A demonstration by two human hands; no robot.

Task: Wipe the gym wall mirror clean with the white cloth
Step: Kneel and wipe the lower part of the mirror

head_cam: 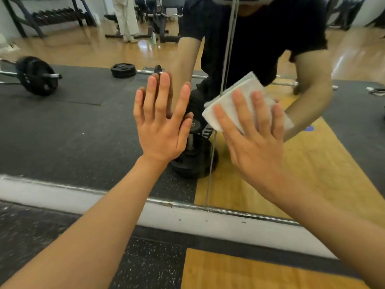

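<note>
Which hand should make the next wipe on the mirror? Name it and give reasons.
Right. The right hand presses the white cloth flat against the mirror with straight fingers. The left hand is bare, with straight fingers and no cloth.

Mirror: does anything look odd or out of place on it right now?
The bare left hand appears pressed flat on the mirror beside the white cloth, which would likely leave fresh prints on the glass being cleaned.

Bare mirror (73, 122) L of left hand (160, 130); right hand (254, 147) w/ cloth (241, 94) on R.
</note>
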